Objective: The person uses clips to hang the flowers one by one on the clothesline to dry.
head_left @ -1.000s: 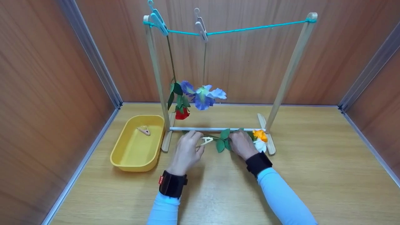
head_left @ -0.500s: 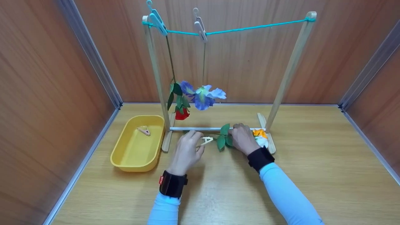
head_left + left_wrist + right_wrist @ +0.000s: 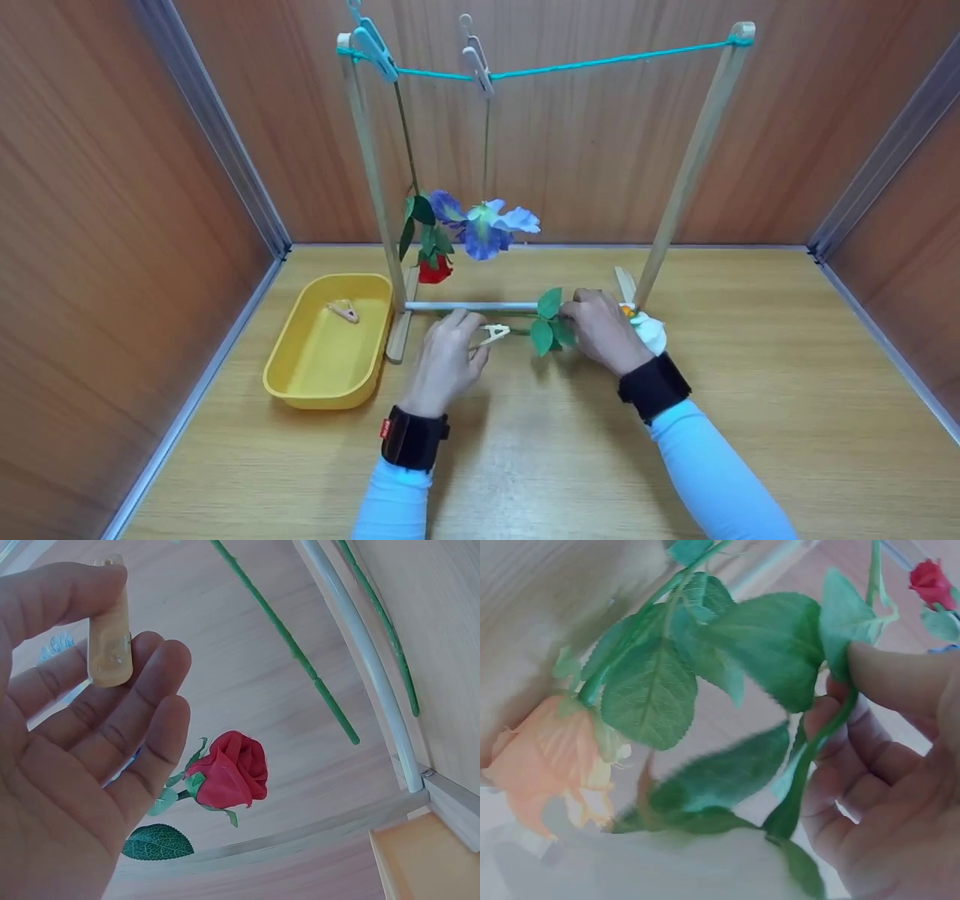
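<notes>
In the head view my left hand [image 3: 445, 361] pinches a cream clothespin [image 3: 494, 332] between thumb and fingers; the left wrist view shows this clothespin [image 3: 111, 649] close up. To its right, my right hand [image 3: 606, 330] pinches the green stem [image 3: 810, 750] of a white flower [image 3: 650, 334]. Leaves [image 3: 543, 337] of that flower spread left of the right hand, and its stem end runs towards the clothespin. An orange rose [image 3: 547, 757] lies on the table beyond the right hand, mostly hidden in the head view.
A wooden rack with a low crossbar [image 3: 472, 306] carries a turquoise cord [image 3: 600, 63]. From it hang a red rose [image 3: 435, 268] under a blue clothespin [image 3: 375, 49] and a blue-purple flower [image 3: 486, 229] under a grey clothespin [image 3: 477, 64]. A yellow tub [image 3: 322, 375] holds a pinkish clothespin [image 3: 343, 310].
My right hand has moved right and slightly up, carrying the white flower with its leaves away from the orange rose. The left hand with the clothespin has stayed nearly still.
</notes>
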Demonstrator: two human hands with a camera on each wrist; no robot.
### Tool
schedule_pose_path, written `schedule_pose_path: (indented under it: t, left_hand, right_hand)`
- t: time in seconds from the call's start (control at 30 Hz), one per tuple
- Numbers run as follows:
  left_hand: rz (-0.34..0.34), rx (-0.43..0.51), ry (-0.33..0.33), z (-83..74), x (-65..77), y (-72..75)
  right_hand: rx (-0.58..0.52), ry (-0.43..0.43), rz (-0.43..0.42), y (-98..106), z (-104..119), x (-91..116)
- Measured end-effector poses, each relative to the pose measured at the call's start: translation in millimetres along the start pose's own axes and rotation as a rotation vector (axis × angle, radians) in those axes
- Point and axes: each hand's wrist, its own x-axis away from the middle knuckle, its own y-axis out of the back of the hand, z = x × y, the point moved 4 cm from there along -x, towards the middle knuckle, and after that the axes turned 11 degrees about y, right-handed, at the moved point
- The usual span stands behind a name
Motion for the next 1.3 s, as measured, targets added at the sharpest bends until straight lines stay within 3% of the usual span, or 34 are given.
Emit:
schedule_pose_path:
  t: [0.17, 0.53, 0.93, 1.3]
  left_hand:
    - [-0.026, 0.012, -0.036, 0.4, -0.5, -1.0]
    - [-0.014, 0.009, -0.022, 0.5, -0.9, -0.5]
    - [-0.011, 0.016, -0.003, 0.6, -0.6, 1.5]
    - [-0.01, 0.012, -0.006, 1.2, -0.3, 1.3]
  right_hand:
    - [-0.044, -0.008, -0.006, 1.1, 8.0, 13.8]
    - [-0.124, -0.101, 0.079, -17.4, 13.8, 42.1]
    - [-0.154, -0.119, 0.192, -28.9, 8.7, 49.8]
    - [-0.151, -0.071, 0.062, -22.0, 15.4, 44.6]
